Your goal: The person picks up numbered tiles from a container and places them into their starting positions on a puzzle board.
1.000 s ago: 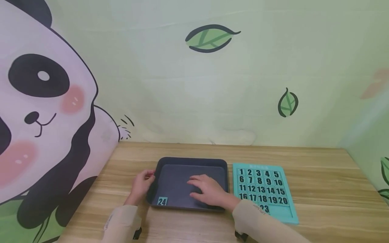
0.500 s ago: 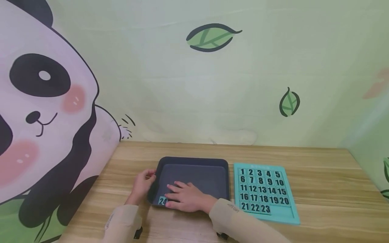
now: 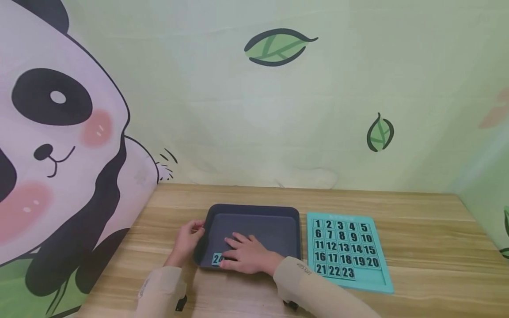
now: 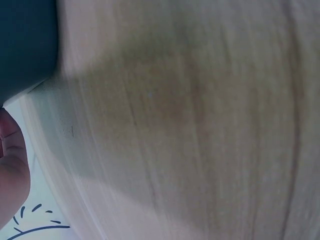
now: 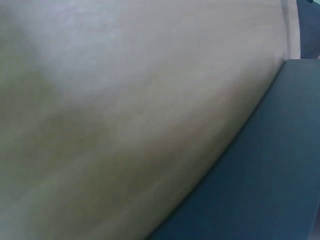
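Observation:
A dark blue tray [image 3: 262,221] lies on the wooden table. My left hand [image 3: 187,240] holds its left rim, fingers bent over the edge; in the left wrist view part of that hand [image 4: 12,170] shows below the tray's wall [image 4: 27,45]. Inside the tray, my right hand [image 3: 250,256] reaches in with fingers spread. Its thumb and index finger touch the right side of a small teal number tile [image 3: 217,259] marked 24, hiding part of it. Only the tray's side [image 5: 250,165] and the table fill the right wrist view; the right hand's fingers are out of sight there.
Right of the tray lies a teal number board [image 3: 377,276], filled with tiles 1 to 23 in rows. Its bottom row has a gap after 23. A wall cloth [image 3: 199,110] with a panda and leaves stands behind the table [image 3: 433,247].
My right hand moved left and down across the tray onto tile 24, its forearm uncovering the board's lower row. The tile has shifted slightly right and away. My left hand stays on the rim.

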`<state>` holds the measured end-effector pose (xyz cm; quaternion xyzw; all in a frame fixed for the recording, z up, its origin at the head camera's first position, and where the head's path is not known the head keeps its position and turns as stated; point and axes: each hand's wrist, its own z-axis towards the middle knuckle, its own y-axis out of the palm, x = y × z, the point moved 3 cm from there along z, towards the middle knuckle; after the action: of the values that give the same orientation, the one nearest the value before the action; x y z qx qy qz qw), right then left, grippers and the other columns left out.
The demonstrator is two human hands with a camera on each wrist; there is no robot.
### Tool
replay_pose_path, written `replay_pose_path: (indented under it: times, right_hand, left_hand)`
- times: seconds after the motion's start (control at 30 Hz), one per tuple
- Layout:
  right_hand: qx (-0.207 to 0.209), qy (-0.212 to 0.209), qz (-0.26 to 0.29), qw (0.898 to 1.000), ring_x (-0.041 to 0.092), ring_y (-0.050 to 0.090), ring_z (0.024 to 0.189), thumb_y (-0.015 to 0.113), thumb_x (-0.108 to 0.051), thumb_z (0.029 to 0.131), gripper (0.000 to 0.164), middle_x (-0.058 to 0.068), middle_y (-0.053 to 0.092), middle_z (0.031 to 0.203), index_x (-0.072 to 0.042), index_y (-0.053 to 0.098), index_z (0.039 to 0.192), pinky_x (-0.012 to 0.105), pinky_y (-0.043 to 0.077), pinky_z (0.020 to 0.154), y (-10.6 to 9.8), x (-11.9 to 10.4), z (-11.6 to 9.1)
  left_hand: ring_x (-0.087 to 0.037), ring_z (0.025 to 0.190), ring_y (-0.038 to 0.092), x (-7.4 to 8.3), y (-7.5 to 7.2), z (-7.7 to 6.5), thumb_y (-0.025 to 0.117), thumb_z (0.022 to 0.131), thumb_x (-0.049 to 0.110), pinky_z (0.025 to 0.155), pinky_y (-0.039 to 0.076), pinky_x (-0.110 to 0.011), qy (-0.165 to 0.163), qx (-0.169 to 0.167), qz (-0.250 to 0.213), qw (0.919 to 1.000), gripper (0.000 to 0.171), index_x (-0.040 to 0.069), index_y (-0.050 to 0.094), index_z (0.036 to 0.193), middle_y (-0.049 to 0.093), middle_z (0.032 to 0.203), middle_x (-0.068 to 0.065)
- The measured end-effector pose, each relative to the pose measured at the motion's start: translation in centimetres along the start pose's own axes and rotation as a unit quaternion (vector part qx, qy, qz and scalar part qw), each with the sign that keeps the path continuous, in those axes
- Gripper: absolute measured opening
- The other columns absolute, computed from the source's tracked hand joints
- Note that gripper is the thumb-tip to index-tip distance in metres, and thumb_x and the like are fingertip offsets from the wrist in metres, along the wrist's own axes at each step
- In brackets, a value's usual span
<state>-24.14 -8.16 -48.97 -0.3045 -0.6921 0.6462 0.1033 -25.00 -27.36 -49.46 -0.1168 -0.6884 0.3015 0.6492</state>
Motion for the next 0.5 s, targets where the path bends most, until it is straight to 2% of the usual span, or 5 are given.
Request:
replay_pose_path:
  times: [0.23,0.37,0.5]
  right_hand:
    - [0.081,0.015,-0.077,0.994,0.021,0.035,0.126,0.043,-0.055,0.084,0.047,0.001,0.042,0.135,-0.025,0.057,0.116,0.044,0.037,0.094,-0.70,0.32,-0.14]
    - [0.132,0.013,-0.093,0.987,0.017,0.046,0.110,0.053,-0.050,0.080,0.044,-0.001,0.052,0.122,-0.024,0.057,0.116,0.037,0.041,0.085,-0.60,0.02,0.26]
    - [0.164,0.015,-0.100,0.981,0.013,0.047,0.091,0.059,-0.045,0.078,0.039,-0.004,0.056,0.105,-0.026,0.059,0.112,0.030,0.039,0.075,-0.34,-0.26,0.76]
  left_hand:
    - [-0.029,0.089,0.057,0.12,-0.17,-0.01,0.053,0.083,0.001,0.074,0.050,-0.035,-0.007,0.001,0.004,1.0000,0.025,-0.006,0.058,0.106,0.060,0.095,-0.020]
    - [-0.029,0.089,0.057,0.25,-0.21,-0.04,0.054,0.083,0.002,0.074,0.050,-0.035,-0.007,0.001,0.003,1.0000,0.024,-0.006,0.058,0.106,0.060,0.095,-0.019]
    - [-0.028,0.089,0.057,0.31,-0.13,0.00,0.054,0.083,0.002,0.075,0.050,-0.035,-0.003,-0.002,0.004,1.0000,0.024,-0.006,0.058,0.106,0.060,0.096,-0.020]
